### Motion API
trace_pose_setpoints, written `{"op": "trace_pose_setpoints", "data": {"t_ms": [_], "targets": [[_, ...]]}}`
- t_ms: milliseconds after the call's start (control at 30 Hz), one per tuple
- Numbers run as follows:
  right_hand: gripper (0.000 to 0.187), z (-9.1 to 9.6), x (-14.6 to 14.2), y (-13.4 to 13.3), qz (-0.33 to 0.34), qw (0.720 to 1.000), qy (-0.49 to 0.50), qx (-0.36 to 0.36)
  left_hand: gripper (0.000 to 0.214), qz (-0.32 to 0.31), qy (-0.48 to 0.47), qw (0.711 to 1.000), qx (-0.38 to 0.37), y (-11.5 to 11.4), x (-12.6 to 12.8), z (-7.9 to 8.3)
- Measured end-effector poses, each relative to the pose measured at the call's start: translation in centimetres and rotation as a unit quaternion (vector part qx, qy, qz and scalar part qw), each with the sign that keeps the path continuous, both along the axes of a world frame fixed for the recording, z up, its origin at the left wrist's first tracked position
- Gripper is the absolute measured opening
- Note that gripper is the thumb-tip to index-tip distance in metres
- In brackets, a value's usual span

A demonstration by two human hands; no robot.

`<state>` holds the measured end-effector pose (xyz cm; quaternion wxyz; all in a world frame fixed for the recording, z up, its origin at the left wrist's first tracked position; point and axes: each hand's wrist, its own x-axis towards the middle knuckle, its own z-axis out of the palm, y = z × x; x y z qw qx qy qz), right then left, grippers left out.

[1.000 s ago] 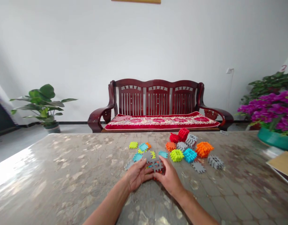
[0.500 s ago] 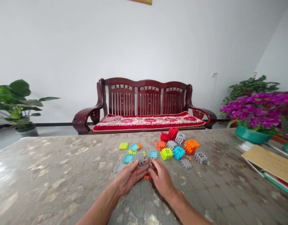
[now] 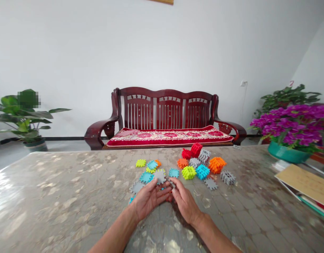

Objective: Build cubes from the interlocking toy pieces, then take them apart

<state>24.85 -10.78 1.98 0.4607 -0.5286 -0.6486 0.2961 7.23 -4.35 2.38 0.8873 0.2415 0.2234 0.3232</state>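
Palm turned up, my left hand [image 3: 148, 201] holds a flat grey interlocking tile [image 3: 160, 176] by its near edge, between thumb and fingers. Close beside it, my right hand [image 3: 186, 203] has its fingers curled round another grey interlocking tile [image 3: 172, 183], mostly hidden by the fingertips. Red-orange pieces show partly below the fingers. Loose blue tiles [image 3: 146, 177], a grey tile [image 3: 137, 187] and a yellow-green tile [image 3: 140, 163] lie beyond my left hand. A single blue tile [image 3: 173, 172] lies just past my right fingertips.
Right of centre stand block-like pieces: red [image 3: 196, 150], orange [image 3: 217, 165], blue [image 3: 203, 171], yellow-green [image 3: 188, 172] and grey [image 3: 228, 177]. At the table's right are a brown folder [image 3: 304, 181] and a green pot [image 3: 285, 153] of purple flowers. A wooden bench [image 3: 168, 109] stands behind the table [image 3: 72, 196].
The whole view has shifted slightly, so everything sits a little further right. Both hands stay close together with the grey tiles; the left palm has opened upward slightly more.
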Motion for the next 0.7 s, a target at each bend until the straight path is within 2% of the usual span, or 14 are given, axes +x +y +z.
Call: {"op": "trace_pose_setpoints", "data": {"t_ms": [100, 267, 467, 567, 700], "targets": [[0.041, 0.5, 0.1, 0.2, 0.056, 0.996, 0.056, -0.044, 0.030, 0.006, 0.004, 1.000, -0.022, 0.1, -0.2, 0.2], [0.037, 1.0, 0.1, 0.5, 0.097, 0.979, 0.172, -0.045, 0.035, -0.001, -0.008, 0.999, -0.042, -0.2, -0.1, 0.4], [0.038, 0.7, 0.5, 0.6, 0.090, 0.981, 0.171, -0.021, 0.033, -0.028, -0.017, 0.998, -0.046, -0.7, 0.2, 0.4], [0.037, 1.0, 0.6, 0.5, 0.075, 0.986, 0.152, -0.009, 0.031, -0.050, -0.032, 0.998, -0.026, -1.0, 0.3, 0.5], [0.038, 1.8, 0.4, 0.3, 0.091, 0.978, 0.189, -0.023, 0.030, -0.070, -0.052, 0.996, -0.006, -1.4, 0.4, 0.6]]}}
